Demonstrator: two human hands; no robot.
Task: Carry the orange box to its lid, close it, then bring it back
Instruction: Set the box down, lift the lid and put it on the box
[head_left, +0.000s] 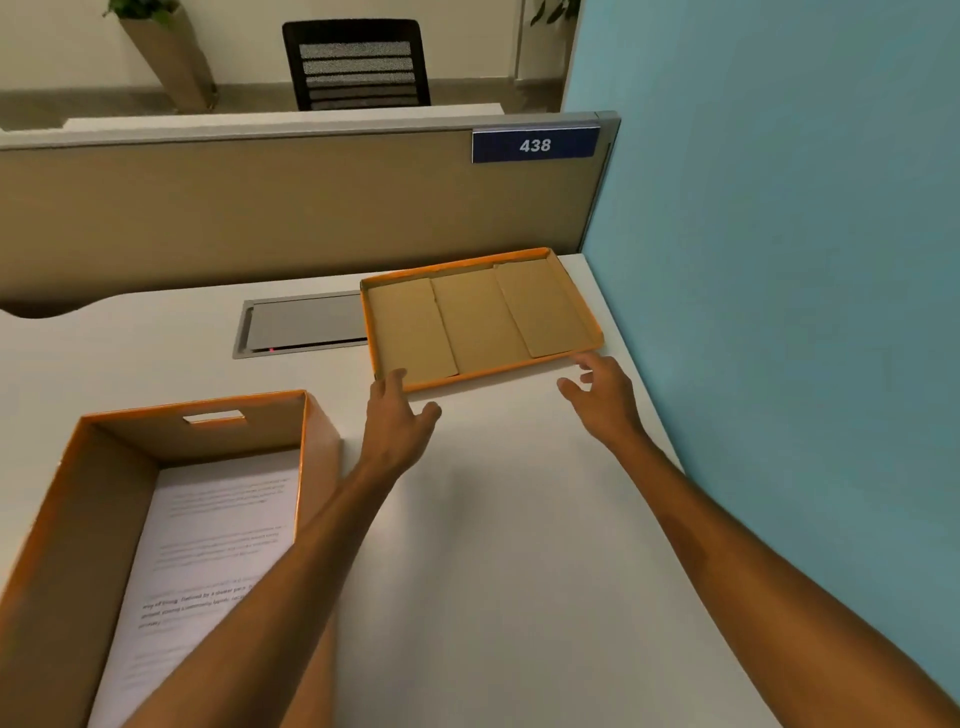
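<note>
Reaching spread fingers (397, 379) toward lid (480, 317).

We see the orange box (171, 519) standing open at the near left edge of the white tabletop (493, 519), a printed sheet (208, 561) lying inside it. Its lid (480, 317) lies upside down near the far right corner, brown inside facing up. Our left hand (397, 421) touches the lid's near left corner with spread fingers (395, 382); our right hand (605, 392) hovers, spread, just beside its near right corner.
</note>
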